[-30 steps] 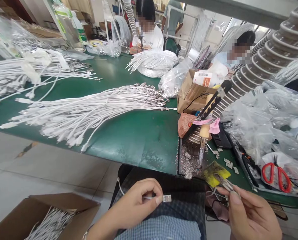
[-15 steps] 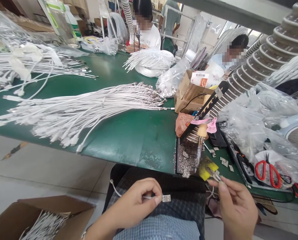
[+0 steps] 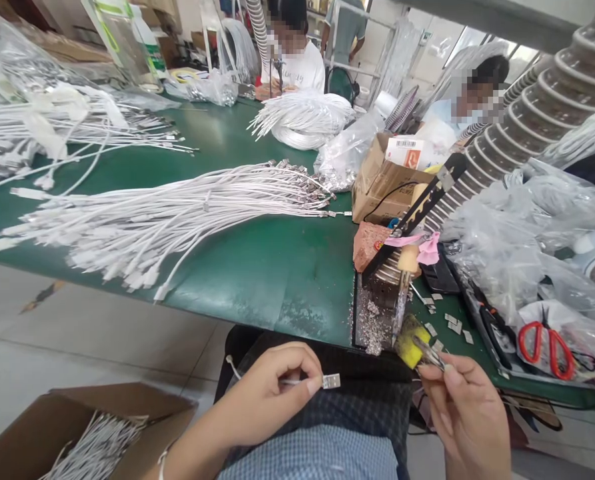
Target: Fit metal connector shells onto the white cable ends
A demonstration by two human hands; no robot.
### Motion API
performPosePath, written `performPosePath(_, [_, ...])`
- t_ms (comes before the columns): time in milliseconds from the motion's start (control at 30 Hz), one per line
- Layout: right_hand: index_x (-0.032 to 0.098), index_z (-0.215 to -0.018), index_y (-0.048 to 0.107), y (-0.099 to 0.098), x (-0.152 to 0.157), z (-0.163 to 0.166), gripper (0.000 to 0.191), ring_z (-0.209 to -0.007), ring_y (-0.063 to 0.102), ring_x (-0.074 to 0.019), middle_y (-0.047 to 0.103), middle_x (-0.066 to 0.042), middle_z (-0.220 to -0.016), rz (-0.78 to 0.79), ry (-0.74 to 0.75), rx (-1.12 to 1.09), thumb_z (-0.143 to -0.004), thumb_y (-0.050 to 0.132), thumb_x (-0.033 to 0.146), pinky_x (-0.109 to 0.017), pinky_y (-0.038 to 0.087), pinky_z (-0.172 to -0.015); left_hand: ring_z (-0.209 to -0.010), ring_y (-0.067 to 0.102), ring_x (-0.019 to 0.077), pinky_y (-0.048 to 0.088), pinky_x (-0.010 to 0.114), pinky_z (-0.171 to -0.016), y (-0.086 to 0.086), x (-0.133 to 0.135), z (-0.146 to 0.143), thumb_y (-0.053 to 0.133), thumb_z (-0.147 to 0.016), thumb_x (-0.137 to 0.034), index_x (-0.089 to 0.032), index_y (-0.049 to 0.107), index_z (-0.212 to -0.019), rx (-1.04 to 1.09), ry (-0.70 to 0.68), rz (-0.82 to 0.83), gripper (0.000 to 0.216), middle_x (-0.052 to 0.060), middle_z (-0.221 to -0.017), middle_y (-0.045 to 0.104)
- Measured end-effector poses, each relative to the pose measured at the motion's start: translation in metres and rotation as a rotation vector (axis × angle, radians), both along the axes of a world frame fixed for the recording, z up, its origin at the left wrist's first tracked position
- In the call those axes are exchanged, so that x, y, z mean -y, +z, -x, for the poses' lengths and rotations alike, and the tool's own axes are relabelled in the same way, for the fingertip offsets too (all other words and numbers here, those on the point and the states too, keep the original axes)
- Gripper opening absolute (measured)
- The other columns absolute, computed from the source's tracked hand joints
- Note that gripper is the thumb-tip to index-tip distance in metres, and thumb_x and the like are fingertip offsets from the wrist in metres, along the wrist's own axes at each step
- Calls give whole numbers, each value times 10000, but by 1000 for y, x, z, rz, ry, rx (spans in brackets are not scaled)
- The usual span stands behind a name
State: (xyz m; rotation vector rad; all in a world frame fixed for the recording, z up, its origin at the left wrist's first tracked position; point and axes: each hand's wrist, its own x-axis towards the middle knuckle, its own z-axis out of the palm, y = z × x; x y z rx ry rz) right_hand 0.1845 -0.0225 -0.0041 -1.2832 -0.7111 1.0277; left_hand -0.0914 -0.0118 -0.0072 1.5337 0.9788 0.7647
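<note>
My left hand (image 3: 277, 393) is closed around a white USB cable (image 3: 331, 381), its bare metal plug sticking out past thumb and forefinger. The cable's other end shows behind the wrist. My right hand (image 3: 470, 407) pinches metal tweezers (image 3: 431, 355), whose tips rest at a yellow sponge (image 3: 412, 339) with dark stains. Just left of the sponge, a soldering iron (image 3: 403, 293) with a wooden collar points down from its black stand (image 3: 417, 220). Solder crumbs (image 3: 374, 330) lie in the tray under it.
A bundle of white cables (image 3: 177, 220) lies across the green table (image 3: 257, 287). Red-handled scissors (image 3: 547, 350), small metal pieces (image 3: 454, 323) and plastic bags are on the right. A ribbed hose (image 3: 532, 113) slants overhead. A cardboard box (image 3: 22, 433) with cables stands lower left. Co-workers sit opposite.
My right hand has tilted and moved slightly left, bringing the tweezers against the sponge. My left hand still holds the cable in nearly the same place. The whole view has shifted slightly.
</note>
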Motion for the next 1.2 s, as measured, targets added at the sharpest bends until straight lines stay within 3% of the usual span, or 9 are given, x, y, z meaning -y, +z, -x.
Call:
performPosePath(133, [182, -868, 661, -1, 16, 4, 383, -462, 671, -168, 774, -78, -659, 46, -65, 51, -641, 867, 412, -198, 485, -401, -686, 526, 118, 400, 226, -601, 9, -5, 0, 518, -899, -238, -165, 606, -747, -21, 1, -16, 190, 37, -837, 617])
performPosePath(233, [191, -931, 651, -1, 26, 11, 381, -592, 730, -199, 785, -70, -721, 49, -117, 131, -698, 831, 432, -202, 513, -446, -681, 523, 117, 399, 226, -598, 12, -7, -1, 515, -899, -241, -167, 608, -758, -20, 8, -37, 185, 37, -837, 620])
performPosePath(367, [171, -955, 658, -5, 31, 16, 377, -717, 759, -222, 787, -84, -753, -42, -145, 280, -739, 803, 444, -279, 590, -648, -701, 538, 122, 413, 230, -619, 11, -7, -1, 517, -895, -221, -168, 614, -769, -33, 10, -41, 168, 38, -849, 627])
performPosePath(433, [162, -970, 668, -9, 30, 14, 337, -729, 764, -223, 789, -91, -775, -102, -154, 337, -770, 787, 405, -294, 597, -689, -710, 544, 126, 418, 233, -624, 10, -5, 0, 517, -895, -222, -168, 614, -762, -38, 16, -42, 174, 39, -849, 627])
performPosePath(667, [155, -937, 702, -17, 22, 9, 185, -630, 754, -220, 770, -70, -790, -323, -217, 425, -788, 775, 238, -314, 607, -617, -697, 544, 123, 420, 234, -620, 13, -5, 2, 505, -899, -211, -170, 612, -763, -43, 17, -67, 178, 34, -839, 632])
performPosePath(867, [188, -936, 711, -36, 18, -3, 162, -614, 745, -224, 760, -58, -846, -395, -82, 490, -781, 759, 190, -375, 626, -643, -699, 546, 125, 428, 240, -623, 13, -5, 2, 500, -899, -220, -169, 604, -756, -53, 18, -59, 184, 44, -853, 632])
performPosePath(967, [181, -912, 711, -36, 15, -8, 138, -591, 738, -206, 755, -51, -803, -364, -73, 502, -787, 760, 213, -333, 618, -624, -686, 540, 123, 418, 236, -608, 14, -5, 2, 504, -898, -228, -170, 602, -758, -48, 17, -56, 181, 39, -835, 627])
performPosePath(1100, [166, -929, 692, -19, -6, -9, 189, -658, 750, -199, 763, -64, -748, -227, -138, 523, -823, 739, 316, -283, 593, -658, -673, 520, 120, 398, 229, -589, 19, -6, -7, 508, -881, -204, -171, 590, -746, -84, 20, -23, 161, 27, -811, 608])
performPosePath(1200, [168, -1011, 691, -9, -27, -12, 311, -752, 752, -213, 778, -89, -799, -125, 2, 577, -825, 719, 416, -286, 585, -688, -659, 500, 117, 379, 226, -574, 24, -7, -18, 512, -849, -165, -169, 583, -724, -104, 13, -5, 143, 20, -792, 596])
